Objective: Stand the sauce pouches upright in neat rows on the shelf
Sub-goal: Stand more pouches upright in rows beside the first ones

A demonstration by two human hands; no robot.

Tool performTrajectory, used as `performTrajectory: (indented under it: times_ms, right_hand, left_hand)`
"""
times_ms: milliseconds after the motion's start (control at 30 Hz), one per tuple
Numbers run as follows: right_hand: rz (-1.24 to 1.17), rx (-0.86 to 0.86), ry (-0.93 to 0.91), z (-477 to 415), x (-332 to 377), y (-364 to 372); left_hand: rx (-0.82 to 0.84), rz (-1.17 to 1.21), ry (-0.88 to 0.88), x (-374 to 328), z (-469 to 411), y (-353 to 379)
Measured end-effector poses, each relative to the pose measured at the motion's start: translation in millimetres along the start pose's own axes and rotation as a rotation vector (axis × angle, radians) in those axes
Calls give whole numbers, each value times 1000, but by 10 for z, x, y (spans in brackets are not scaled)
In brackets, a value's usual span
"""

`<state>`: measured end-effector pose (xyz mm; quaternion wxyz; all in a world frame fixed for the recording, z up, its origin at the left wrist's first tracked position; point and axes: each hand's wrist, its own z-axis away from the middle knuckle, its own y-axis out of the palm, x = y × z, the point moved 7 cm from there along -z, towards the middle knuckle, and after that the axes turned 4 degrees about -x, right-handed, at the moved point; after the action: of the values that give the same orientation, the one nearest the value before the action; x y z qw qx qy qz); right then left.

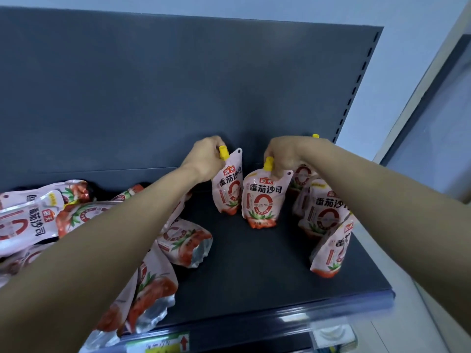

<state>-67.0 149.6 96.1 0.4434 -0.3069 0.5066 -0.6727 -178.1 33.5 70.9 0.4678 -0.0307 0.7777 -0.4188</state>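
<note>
Dark grey back panel [153, 85] fills 9 to 12 o'clock. Slotted upright [354, 90] runs along its edge at 2. Pale blue wall [254, 6] at 12 and past the upright. Dark-framed pane [438, 110] at 3. Clear price rail [293, 319] at 6, carrying a green-white tag [158, 345] with a red arrow [184, 343] at 7. White pack [334, 336] under the rail at 5, blurred.

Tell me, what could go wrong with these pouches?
Left hand and right hand hold the back pouch and front pouch by their caps only; both may slump once released.
The right forearm hangs over the standing row and might topple it.
The heap under the left arm overhangs the shelf edge and could slide off.
</note>
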Motion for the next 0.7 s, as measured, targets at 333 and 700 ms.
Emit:
performTrajectory:
  times_ms: [333, 700]
  right_hand:
    - [-30, 44, 53, -45, -274, 171]
    - [29, -148, 85, -127, -211, 143]
  left_hand:
    - [-9, 158, 54, -206, -196, 310]
    - [-16, 28, -23, -31, -245, 273]
